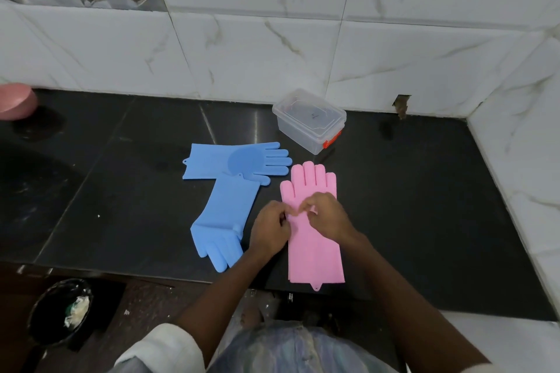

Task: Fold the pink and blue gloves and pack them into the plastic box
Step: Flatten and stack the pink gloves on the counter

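Pink gloves (pixel 315 248) lie stacked flat on the black counter (pixel 424 206), fingers pointing to the wall, cuff at the front edge. My left hand (pixel 269 232) and my right hand (pixel 325 215) rest on the middle of the pink stack, fingertips pinching the pink rubber near the palm. To the left lie two blue gloves: one (pixel 233 162) sideways with fingers to the right, the other (pixel 224 221) slanted with fingers toward me, its cuff overlapping the first. The clear plastic box (pixel 309 119) with an orange latch stands lidded behind the gloves, near the wall.
White marble-patterned tiles form the back wall and the right side wall (pixel 521 160). A pink round object (pixel 16 100) sits at the far left of the counter. Below the counter's front edge stands a black bin (pixel 60 312) with scraps.
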